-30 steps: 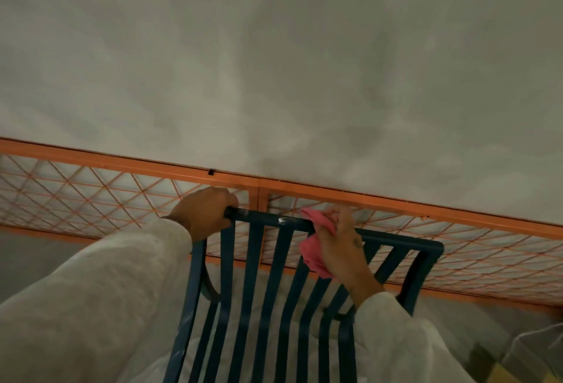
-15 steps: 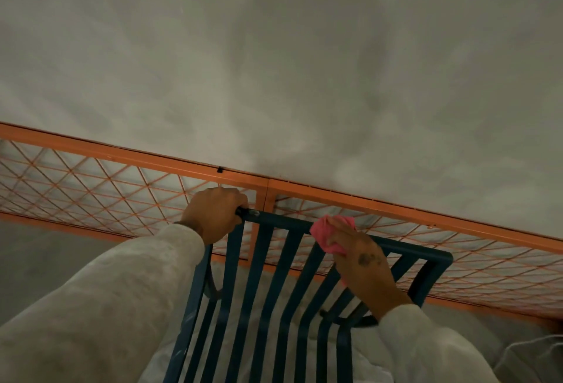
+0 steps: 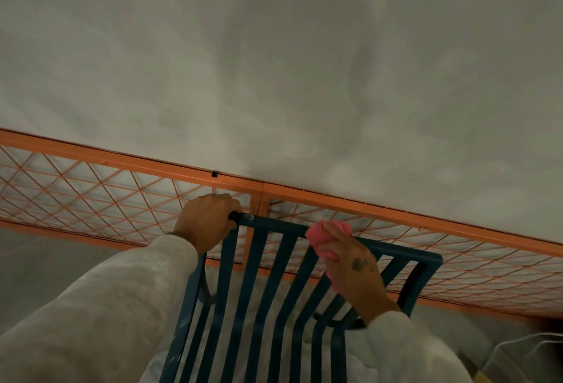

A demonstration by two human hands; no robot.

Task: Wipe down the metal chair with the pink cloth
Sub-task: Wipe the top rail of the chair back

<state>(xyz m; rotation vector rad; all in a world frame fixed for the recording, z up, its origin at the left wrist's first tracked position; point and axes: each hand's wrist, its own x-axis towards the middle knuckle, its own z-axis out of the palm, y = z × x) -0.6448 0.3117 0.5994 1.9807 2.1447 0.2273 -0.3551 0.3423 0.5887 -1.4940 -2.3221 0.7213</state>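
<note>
Wiping top rail (image 3: pixel 274 225) of blue metal chair (image 3: pixel 426 264): right hand (image 3: pixel 353 267) grips pink cloth (image 3: pixel 327 238) on it, left hand (image 3: pixel 207 221) curled round rail end. I judge slats (image 3: pixel 259 276) remain.

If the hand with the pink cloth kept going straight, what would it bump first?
The blue chair's top rail, which the pink cloth in the right hand seems to touch; beyond it, probably the orange mesh panel.
</note>
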